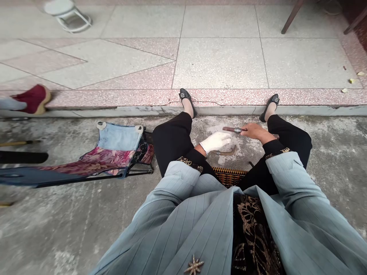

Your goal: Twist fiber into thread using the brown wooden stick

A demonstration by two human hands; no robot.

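My left hand (215,141) wears a white glove and hangs between my knees, fingers curled, with nothing plainly in it. A curved brown tool (226,152) lies on the concrete just below it. My right hand (256,131) is bare and grips the handle of a short tool (233,130) with a reddish shaft and a metal collar, pointing left. Both hands hover low over the rough concrete floor (218,126) between my legs. I sit on a woven stool (229,175).
A folding stool with patched floral fabric (114,152) lies at my left. A raised tiled step (200,103) runs across ahead, my shoes against it. Another person's red shoe (34,98) is at far left. Chair legs (292,17) stand at far right, a white stool (69,15) upper left.
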